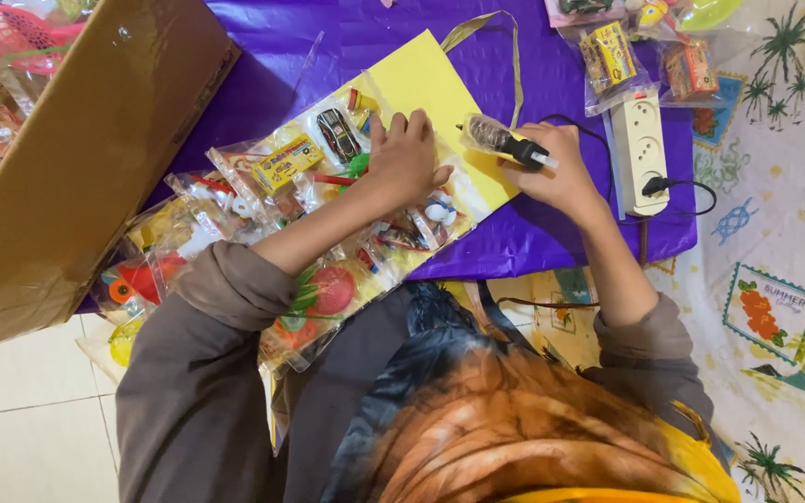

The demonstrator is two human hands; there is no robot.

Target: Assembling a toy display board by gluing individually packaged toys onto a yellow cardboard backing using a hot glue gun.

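Left hand flat, palm down, fingers spread forward, pressing. Left forearm bare, grey sleeve pushed up near elbow. Right hand just right of left hand, fingers curled shut in grip, wrist bent inward. Right forearm bare, sleeve bunched at elbow.

Cardboard box, white power strip, purple cloth.

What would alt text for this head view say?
Seen from above, a person's left hand presses toy packets onto a yellow card, while the right hand holds a glue gun at its edge. A power strip lies on the purple cloth.
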